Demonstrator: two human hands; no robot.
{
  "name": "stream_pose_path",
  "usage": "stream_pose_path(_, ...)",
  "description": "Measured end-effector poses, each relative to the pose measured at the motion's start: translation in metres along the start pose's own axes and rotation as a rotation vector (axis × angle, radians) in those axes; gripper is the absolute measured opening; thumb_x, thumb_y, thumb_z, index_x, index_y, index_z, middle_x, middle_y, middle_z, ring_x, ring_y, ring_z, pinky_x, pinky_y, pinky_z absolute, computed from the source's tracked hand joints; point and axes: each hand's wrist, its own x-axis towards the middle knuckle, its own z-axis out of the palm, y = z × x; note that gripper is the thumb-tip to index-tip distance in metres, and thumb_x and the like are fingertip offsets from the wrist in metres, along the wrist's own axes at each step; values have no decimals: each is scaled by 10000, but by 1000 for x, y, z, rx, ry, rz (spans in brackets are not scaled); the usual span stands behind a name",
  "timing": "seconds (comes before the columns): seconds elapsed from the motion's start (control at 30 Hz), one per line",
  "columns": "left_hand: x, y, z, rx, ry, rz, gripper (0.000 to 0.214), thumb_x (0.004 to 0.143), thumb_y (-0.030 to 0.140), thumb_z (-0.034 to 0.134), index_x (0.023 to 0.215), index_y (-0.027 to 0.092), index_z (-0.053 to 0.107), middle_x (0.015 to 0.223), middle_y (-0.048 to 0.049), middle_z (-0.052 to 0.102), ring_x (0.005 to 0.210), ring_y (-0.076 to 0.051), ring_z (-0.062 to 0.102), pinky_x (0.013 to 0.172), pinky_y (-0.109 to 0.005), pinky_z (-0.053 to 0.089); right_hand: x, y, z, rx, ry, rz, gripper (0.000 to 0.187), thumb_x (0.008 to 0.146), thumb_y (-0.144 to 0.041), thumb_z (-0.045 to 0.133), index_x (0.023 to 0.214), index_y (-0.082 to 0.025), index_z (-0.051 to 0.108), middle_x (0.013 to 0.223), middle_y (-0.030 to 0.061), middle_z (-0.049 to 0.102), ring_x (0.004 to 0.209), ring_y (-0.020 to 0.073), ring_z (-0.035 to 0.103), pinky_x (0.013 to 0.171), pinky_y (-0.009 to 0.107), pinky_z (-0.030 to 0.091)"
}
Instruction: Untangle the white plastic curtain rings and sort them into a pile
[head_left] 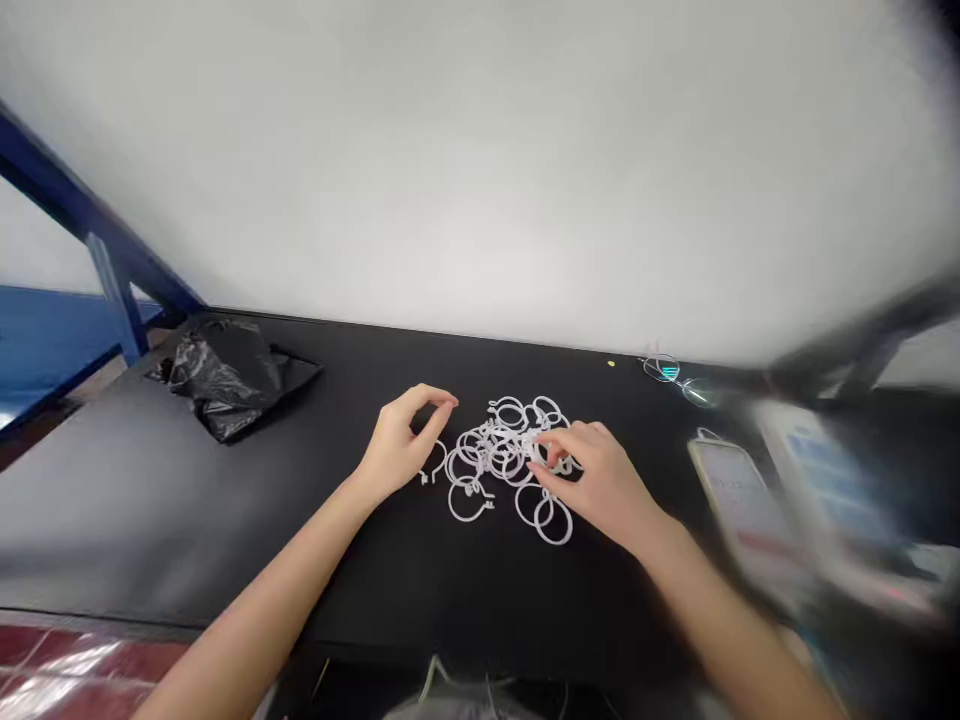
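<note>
A pile of thin white plastic rings (495,450), each with a gap and small tabs, lies on the black tabletop (375,580). At its left edge is my left hand (401,440), thumb and fingers curled together at the tips; anything between them is too small to make out. One loose ring (442,462) lies partly beneath this hand. My right hand (596,475) reaches into the pile's right side, thumb and forefinger bent and apart around some rings. Its fingertips overlap the rings, and the contact is partly hidden. Two rings (553,540) overlap just in front of it.
A crumpled black plastic bag (232,370) sits at the back left. Eyeglasses (679,382) rest at the back right, near a small yellow-green scrap (611,363). A phone (739,500) lies right of my right arm. Behind the table rises a white wall (480,180).
</note>
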Motion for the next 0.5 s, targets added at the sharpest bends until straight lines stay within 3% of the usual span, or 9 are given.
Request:
stream_pose_path(0.2,-1,7,0,-15,15,23,174,942,300,520,942,195,658,973,-27,698,939,-175,647,823,-273,484,10,-12,-5,-20,-114,125,28,836,-199,595,826,-200,620,732,-3,637,698,163,597,654,279,427)
stream_pose_path(0.27,0,6,1,-21,13,37,175,943,293,516,943,191,658,975,-32,697,941,-176,646,838,-280,480,12,-14,-6,-25,-139,165,84,832,-201,576,750,-205,592,700,-13,618,671,152,586,616,261,403)
stream_pose_path(0.5,-1,7,4,-19,-26,49,166,939,272,512,937,188,656,952,-32,697,913,-167,642,814,-276,480,20,-14,-1,-112,-251,242,50,813,-245,612,830,-204,588,602,-32,560,620,157,544,537,251,301)
